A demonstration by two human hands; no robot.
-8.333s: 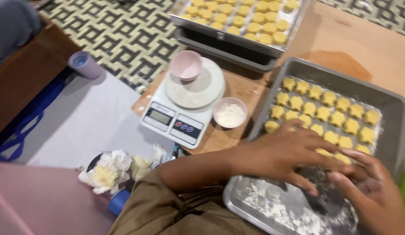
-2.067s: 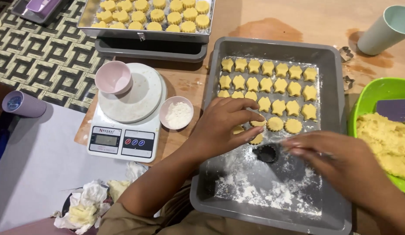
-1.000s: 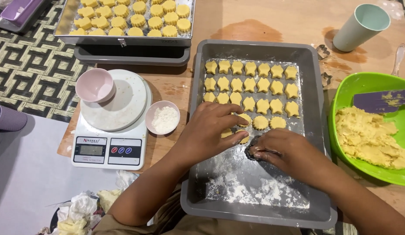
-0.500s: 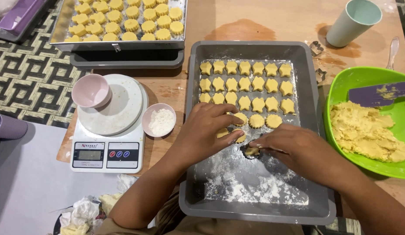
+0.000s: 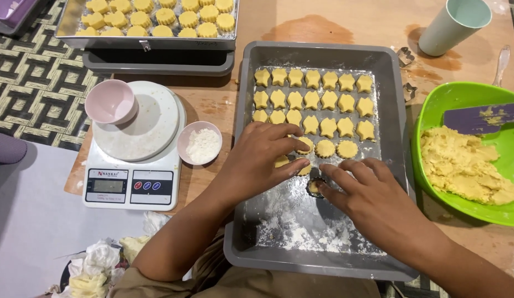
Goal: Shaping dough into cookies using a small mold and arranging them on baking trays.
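Grey baking tray [image 5: 398, 165] occupies the centre of the frame, rows of yellow dough shapes [image 5: 312, 105] in its upper half, loose flour [image 5: 301, 226] lower down. Left hand [image 5: 262, 160] rests fingers-down on the lowest row, loosely spread, gripping nothing visible. Right hand [image 5: 373, 201] pinches a small dark cutter [image 5: 315, 186] at mid-tray. Kitchen scale [image 5: 133, 165] left; green bowl of dough [image 5: 467, 160] right.
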